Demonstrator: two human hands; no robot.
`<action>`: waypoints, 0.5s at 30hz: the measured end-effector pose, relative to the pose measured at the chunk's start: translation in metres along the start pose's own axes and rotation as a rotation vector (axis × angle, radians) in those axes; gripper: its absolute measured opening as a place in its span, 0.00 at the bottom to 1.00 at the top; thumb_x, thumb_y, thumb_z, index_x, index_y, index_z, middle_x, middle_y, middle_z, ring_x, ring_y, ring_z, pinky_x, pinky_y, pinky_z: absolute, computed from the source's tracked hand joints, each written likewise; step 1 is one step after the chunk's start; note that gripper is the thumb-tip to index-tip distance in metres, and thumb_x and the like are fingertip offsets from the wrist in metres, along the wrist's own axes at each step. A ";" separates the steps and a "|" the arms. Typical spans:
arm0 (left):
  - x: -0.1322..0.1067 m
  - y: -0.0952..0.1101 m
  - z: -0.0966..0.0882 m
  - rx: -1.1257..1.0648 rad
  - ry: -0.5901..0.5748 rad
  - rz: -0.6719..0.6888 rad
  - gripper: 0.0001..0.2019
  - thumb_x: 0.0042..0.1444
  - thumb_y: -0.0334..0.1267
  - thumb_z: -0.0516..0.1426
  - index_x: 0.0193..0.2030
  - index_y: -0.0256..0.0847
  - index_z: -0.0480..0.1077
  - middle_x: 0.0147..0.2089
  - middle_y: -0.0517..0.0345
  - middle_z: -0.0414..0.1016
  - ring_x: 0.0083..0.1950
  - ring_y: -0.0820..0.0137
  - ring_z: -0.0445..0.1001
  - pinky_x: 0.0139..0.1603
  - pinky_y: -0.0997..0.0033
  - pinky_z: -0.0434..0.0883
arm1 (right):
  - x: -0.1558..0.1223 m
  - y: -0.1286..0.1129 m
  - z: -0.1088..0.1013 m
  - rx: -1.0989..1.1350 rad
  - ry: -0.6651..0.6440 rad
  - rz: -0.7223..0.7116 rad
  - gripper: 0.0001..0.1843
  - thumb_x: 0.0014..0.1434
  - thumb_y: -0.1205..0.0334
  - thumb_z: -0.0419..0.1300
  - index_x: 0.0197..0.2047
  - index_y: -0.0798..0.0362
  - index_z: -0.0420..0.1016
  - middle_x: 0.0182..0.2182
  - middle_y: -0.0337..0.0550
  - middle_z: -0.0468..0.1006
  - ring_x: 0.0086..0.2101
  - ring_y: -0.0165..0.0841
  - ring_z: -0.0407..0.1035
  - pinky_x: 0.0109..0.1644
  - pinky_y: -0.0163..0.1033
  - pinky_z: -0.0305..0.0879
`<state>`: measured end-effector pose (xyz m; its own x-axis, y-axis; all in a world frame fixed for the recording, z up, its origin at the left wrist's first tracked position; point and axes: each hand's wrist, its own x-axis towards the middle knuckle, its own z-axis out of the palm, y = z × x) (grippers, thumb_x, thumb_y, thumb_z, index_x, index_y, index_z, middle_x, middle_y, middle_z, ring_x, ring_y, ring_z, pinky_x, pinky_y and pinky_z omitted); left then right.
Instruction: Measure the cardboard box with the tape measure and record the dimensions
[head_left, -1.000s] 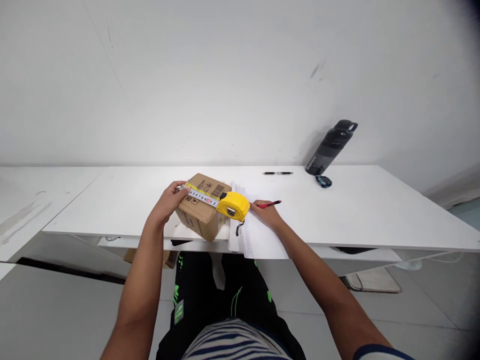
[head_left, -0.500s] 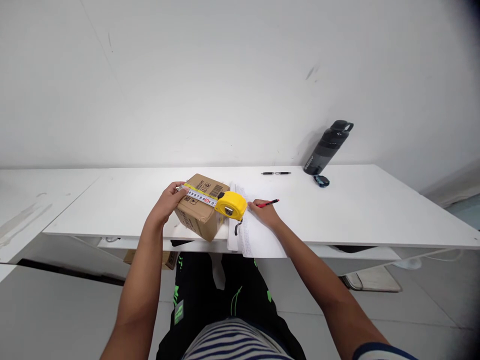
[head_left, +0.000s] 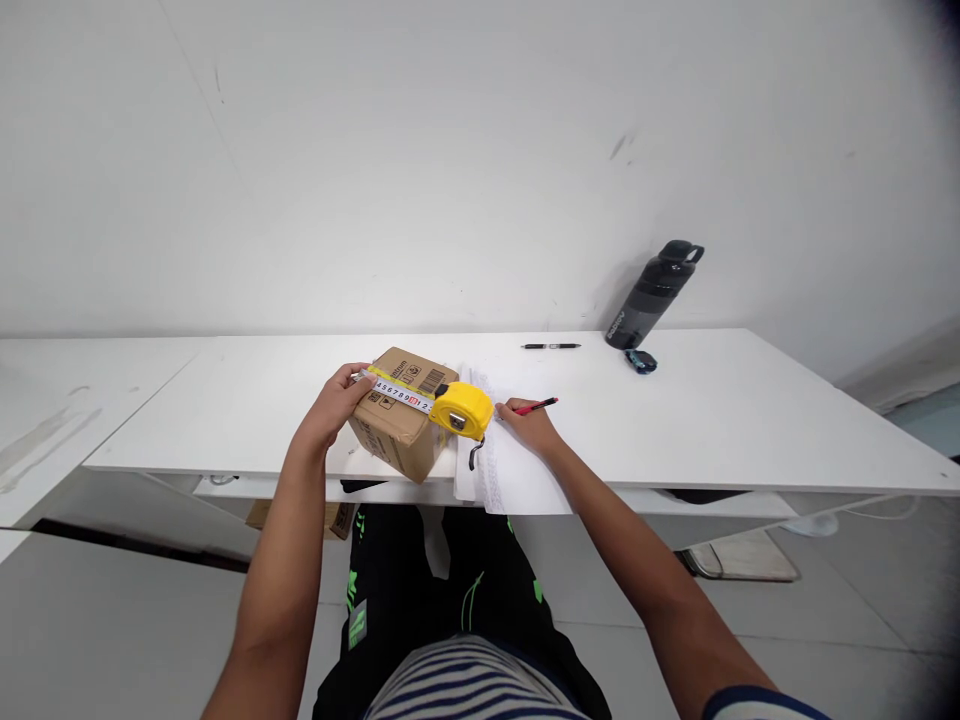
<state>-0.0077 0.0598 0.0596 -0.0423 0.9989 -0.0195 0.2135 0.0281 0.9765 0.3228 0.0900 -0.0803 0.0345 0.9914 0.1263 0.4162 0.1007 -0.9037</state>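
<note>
A small brown cardboard box (head_left: pixel 391 440) sits at the front of the white desk. Across its top lies the pulled-out blade of a yellow tape measure (head_left: pixel 461 410), whose case rests at the box's right edge with a black strap hanging down. My left hand (head_left: pixel 341 400) is closed on the blade's end, pressing it against the box's left edge. To the right, my right hand (head_left: pixel 529 425) grips a red pen (head_left: pixel 536 406) over a sheet of white paper (head_left: pixel 525 485). The tape measure hides part of the paper and the pen's tip.
A black pen (head_left: pixel 551 346) lies toward the back of the desk (head_left: pixel 712 420). At the back right a dark bottle (head_left: pixel 651 298) stands by the wall, with a small dark blue object (head_left: pixel 641 361) before it. Below the desktop is a shelf (head_left: pixel 637 500).
</note>
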 end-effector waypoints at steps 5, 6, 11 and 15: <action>0.000 -0.001 0.000 -0.005 0.008 0.003 0.27 0.47 0.54 0.64 0.51 0.42 0.70 0.43 0.54 0.77 0.41 0.65 0.76 0.40 0.67 0.72 | 0.000 -0.001 0.000 -0.002 0.048 -0.006 0.22 0.54 0.47 0.55 0.20 0.49 0.51 0.19 0.33 0.53 0.25 0.29 0.50 0.30 0.38 0.50; 0.000 -0.001 0.000 -0.005 0.007 0.005 0.27 0.48 0.54 0.64 0.51 0.42 0.71 0.43 0.54 0.77 0.41 0.64 0.76 0.40 0.67 0.72 | -0.001 -0.001 0.000 -0.004 0.043 -0.006 0.22 0.54 0.47 0.56 0.20 0.49 0.51 0.19 0.33 0.52 0.25 0.29 0.50 0.30 0.38 0.49; 0.000 -0.003 -0.001 -0.013 -0.004 0.007 0.25 0.48 0.54 0.64 0.50 0.43 0.71 0.43 0.55 0.78 0.41 0.65 0.76 0.41 0.68 0.72 | -0.001 0.000 -0.001 -0.013 0.015 -0.010 0.22 0.55 0.46 0.56 0.20 0.50 0.54 0.19 0.33 0.54 0.26 0.29 0.52 0.31 0.37 0.50; 0.000 -0.002 -0.001 -0.020 0.004 -0.003 0.26 0.48 0.53 0.64 0.50 0.43 0.71 0.42 0.56 0.78 0.41 0.66 0.76 0.41 0.68 0.72 | -0.001 0.000 0.000 -0.018 0.028 -0.014 0.21 0.54 0.48 0.56 0.19 0.50 0.54 0.19 0.32 0.53 0.25 0.29 0.51 0.30 0.37 0.49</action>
<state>-0.0089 0.0592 0.0577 -0.0472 0.9987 -0.0215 0.1941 0.0302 0.9805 0.3229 0.0894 -0.0809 0.0535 0.9871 0.1507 0.4329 0.1131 -0.8943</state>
